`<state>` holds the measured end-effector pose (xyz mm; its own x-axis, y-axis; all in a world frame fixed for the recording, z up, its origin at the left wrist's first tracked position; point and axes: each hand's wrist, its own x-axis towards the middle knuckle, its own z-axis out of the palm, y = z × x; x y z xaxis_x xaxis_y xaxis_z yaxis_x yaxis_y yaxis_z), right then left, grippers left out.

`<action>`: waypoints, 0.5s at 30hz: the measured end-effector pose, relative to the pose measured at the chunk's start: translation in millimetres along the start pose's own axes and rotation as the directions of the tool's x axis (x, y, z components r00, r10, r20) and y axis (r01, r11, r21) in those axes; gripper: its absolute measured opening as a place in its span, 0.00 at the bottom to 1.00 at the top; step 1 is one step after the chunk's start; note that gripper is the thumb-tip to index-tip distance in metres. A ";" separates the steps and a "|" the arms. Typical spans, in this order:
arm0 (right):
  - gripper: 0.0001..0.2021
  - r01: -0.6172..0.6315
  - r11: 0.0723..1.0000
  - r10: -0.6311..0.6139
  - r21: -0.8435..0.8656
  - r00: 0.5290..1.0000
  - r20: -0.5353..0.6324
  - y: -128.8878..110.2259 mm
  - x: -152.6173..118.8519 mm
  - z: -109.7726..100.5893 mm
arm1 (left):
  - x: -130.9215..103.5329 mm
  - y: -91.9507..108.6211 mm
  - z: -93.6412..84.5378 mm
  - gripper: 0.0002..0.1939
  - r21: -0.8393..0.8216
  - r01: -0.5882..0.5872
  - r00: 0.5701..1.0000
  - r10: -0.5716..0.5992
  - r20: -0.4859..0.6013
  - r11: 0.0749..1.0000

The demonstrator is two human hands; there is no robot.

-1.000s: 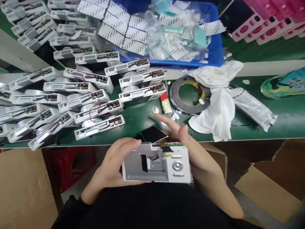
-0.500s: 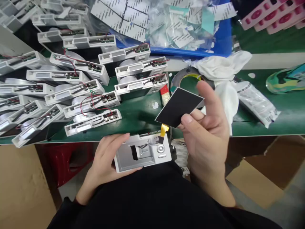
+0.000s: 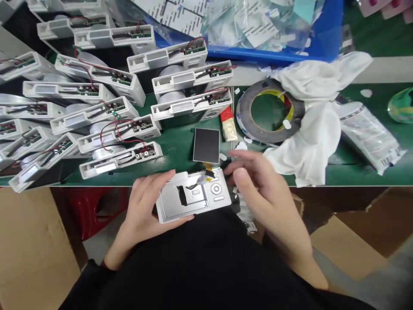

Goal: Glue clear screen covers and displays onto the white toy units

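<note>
A white and silver device housing (image 3: 171,200) is gripped at its left end by my left hand (image 3: 145,204), thumb below and fingers above. From its top edge a short ribbon cable leads to a small black screen (image 3: 206,145), which lies beyond the housing over the green table. My right hand (image 3: 261,189) is just right of the housing, thumb and fingers apart, with nothing visible between them. The housing has a round button and a dark slot on its face.
Many similar white housings (image 3: 106,88) with red wires crowd the left of the green table (image 3: 177,150). Behind are a blue tray (image 3: 232,52) of bags and labels, a tape roll (image 3: 245,107), white cloths (image 3: 318,142) and a silver packet (image 3: 371,133).
My right hand has let go of the black screen and moved down. The screen now lies further left, behind the housing. My left hand keeps its hold. The camera view has shifted slightly.
</note>
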<state>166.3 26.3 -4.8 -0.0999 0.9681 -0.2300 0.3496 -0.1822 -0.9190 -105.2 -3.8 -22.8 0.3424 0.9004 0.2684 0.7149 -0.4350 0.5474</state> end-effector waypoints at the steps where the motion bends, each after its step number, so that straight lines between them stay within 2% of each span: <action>1: 0.17 -0.022 0.999 0.020 0.028 0.997 0.078 -0.3 -2.6 -1.3 | 0.4 0.2 1.3 0.36 -0.005 -0.007 1.000 0.007 -0.004 1.000; 4: 0.19 -0.131 0.971 0.066 0.199 0.950 0.304 0.8 -7.8 0.7 | 1.1 0.6 5.8 0.36 -0.040 -0.029 0.999 0.028 -0.021 0.999; 6: 0.19 -0.169 0.944 0.060 0.285 0.933 0.355 2.8 -9.6 6.7 | 1.0 0.6 8.7 0.37 -0.074 -0.042 0.999 0.039 -0.037 0.996; 11: 0.13 0.016 0.948 -0.063 0.318 0.988 0.138 10.1 -9.0 24.8 | -1.0 -1.8 13.4 0.41 -0.107 -0.061 0.997 0.055 -0.058 0.992; 15: 0.15 0.038 0.934 -0.074 0.354 0.993 0.089 14.3 -7.9 34.9 | -1.7 -5.3 15.9 0.43 -0.089 -0.070 0.996 0.065 -0.062 0.994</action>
<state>139.6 10.0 -27.4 -0.2080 0.9598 -0.1888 -0.0074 -0.1945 -0.9809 -99.9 -2.9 -38.7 0.3499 0.8683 0.3517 0.6320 -0.4959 0.5956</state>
